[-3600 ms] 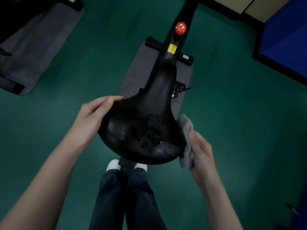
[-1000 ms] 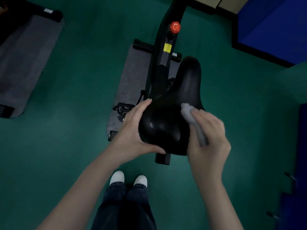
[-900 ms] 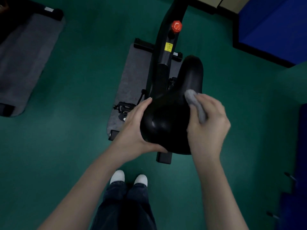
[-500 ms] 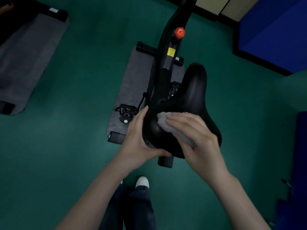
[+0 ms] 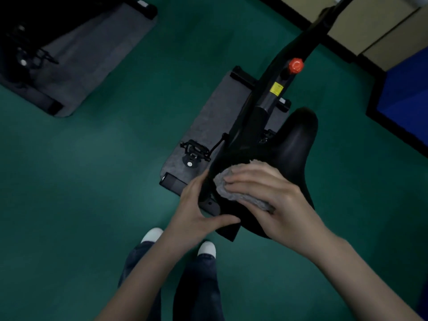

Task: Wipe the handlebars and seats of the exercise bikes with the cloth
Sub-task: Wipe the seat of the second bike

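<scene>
The black bike seat (image 5: 292, 144) is in the middle of the view, its narrow nose pointing up and right. My right hand (image 5: 271, 200) holds the grey cloth (image 5: 228, 185) and presses it on the wide rear part of the seat, toward its left side. My left hand (image 5: 196, 212) grips the seat's left rear edge, thumb under the back rim and fingers along the side. The bike's black frame (image 5: 275, 89) runs up to the right, carrying a red knob (image 5: 296, 65) and a yellow sticker. The handlebars are out of view.
The bike stands on a grey mat (image 5: 208, 126) on green floor, with a pedal (image 5: 195, 150) at the left. A second mat with another bike's base (image 5: 69, 56) lies top left. Blue panels (image 5: 405, 100) stand at the right. My shoes (image 5: 207, 249) are just behind the seat.
The cloth slid from the seat's right side across to its left rear part. The seat stays swung rightward. My left hand kept its grip on the left edge.
</scene>
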A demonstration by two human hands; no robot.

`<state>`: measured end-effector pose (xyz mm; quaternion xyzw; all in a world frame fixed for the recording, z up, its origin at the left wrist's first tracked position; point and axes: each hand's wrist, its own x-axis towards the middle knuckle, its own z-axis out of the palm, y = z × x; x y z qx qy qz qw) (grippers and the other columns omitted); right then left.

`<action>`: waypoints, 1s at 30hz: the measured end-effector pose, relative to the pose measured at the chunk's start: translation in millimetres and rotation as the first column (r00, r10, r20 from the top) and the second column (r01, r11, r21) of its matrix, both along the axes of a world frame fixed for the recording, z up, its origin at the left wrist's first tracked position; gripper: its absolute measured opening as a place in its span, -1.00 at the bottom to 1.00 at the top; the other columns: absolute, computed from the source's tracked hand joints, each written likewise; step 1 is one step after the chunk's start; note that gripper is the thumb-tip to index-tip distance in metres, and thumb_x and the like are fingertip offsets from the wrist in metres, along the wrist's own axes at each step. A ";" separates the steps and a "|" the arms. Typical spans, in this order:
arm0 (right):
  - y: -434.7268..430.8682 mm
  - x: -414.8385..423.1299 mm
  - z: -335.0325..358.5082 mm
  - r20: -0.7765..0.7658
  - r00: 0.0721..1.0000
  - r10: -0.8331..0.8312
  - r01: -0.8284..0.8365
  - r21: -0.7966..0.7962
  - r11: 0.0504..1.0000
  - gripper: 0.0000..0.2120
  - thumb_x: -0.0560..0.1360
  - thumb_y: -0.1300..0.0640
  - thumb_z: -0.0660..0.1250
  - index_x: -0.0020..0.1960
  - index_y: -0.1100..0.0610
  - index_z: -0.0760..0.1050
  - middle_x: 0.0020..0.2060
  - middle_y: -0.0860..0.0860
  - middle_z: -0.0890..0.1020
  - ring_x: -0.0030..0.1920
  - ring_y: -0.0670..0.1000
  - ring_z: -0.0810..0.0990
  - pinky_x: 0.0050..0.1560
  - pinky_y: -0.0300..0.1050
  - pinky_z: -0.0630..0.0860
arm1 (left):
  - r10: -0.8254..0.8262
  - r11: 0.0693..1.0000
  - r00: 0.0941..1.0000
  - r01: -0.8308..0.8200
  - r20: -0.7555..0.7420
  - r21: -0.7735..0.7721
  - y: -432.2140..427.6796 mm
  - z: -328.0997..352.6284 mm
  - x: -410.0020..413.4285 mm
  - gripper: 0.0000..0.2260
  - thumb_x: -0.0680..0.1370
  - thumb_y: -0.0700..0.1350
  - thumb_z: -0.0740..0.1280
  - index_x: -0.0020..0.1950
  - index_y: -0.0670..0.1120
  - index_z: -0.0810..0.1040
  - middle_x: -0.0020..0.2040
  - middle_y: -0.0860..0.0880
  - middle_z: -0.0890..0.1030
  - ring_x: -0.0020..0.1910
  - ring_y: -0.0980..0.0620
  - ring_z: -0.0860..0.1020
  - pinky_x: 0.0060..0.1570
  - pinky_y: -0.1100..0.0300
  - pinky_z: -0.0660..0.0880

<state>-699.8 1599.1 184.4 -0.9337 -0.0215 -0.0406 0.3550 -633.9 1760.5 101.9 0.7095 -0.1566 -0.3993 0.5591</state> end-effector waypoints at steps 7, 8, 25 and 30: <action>-8.6 26.0 10.1 -0.059 0.988 0.141 -0.145 -0.061 0.988 -0.83 0.51 0.33 0.36 0.09 0.25 0.62 0.05 0.06 0.64 0.14 0.07 0.55 0.20 -0.01 0.45 | 0.216 0.976 0.976 -0.216 0.011 -0.005 -10.1 3.7 -35.4 -0.23 0.16 0.16 0.57 0.29 0.26 0.31 0.32 0.11 0.42 0.36 0.21 0.32 0.32 0.40 0.23; -8.2 39.5 11.8 -0.097 0.986 0.139 -0.149 -0.099 0.984 -0.84 0.54 0.30 0.33 0.08 0.22 0.62 0.03 0.05 0.64 0.11 0.06 0.55 0.18 -0.06 0.44 | 0.253 0.967 0.967 -0.253 0.018 -0.006 -10.9 4.1 -39.3 -0.27 0.15 0.16 0.58 0.22 0.30 0.31 0.30 0.12 0.43 0.32 0.26 0.33 0.23 0.53 0.21; -34.3 -11.0 2.2 -0.012 0.699 0.715 -0.694 -0.253 0.674 -0.83 0.53 0.28 0.29 0.03 0.29 0.64 0.03 0.09 0.67 0.19 0.11 0.56 0.35 0.08 0.35 | 0.465 0.881 0.886 -0.461 0.005 -0.110 -46.5 -8.1 -107.5 -0.38 0.17 0.30 0.47 0.13 0.59 0.26 0.23 0.40 0.37 0.36 0.23 0.30 0.40 0.05 0.30; -11.6 45.9 10.6 -0.197 0.687 0.699 -0.716 -0.346 0.606 -0.88 0.53 0.27 0.32 -0.05 0.24 0.63 -0.06 0.09 0.66 0.05 0.14 0.57 0.18 0.06 0.42 | 0.497 0.863 0.867 -0.491 0.026 -0.115 -48.7 -6.8 -111.7 -0.34 0.19 0.36 0.48 0.22 0.39 0.29 0.24 0.39 0.32 0.37 0.18 0.29 0.42 0.02 0.26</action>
